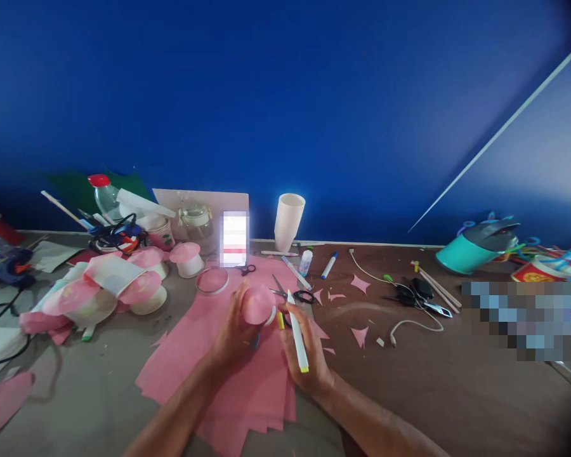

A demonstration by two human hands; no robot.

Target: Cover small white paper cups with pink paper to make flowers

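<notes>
**Both hands engaged: pink-covered cup in left, marker in right**

The left hand (235,330) is closed around a pink-covered cup (258,303), fingers wrapped about its side, holding it tilted just above the stack of pink paper sheets (238,374) at the centre of the table (457,393). The right hand (304,346) grips a white marker with a yellow end (297,333), fingers curled around the barrel, its tip pointing up toward the cup. A small yellow cap (280,320) shows between the two hands; which fingers hold it cannot be told.

Just beyond the cup lie black-handled scissors (292,295) on the paper. Pink offcuts (360,284) are scattered to the right, near a white cable (409,324). A stack of white paper cups (288,222) stands against the blue wall, beside a lit phone (234,238). Several finished pink-topped cups (143,285) are grouped to the left. A blue marker (328,266) and a small glue bottle (305,262) lie behind the scissors.
</notes>
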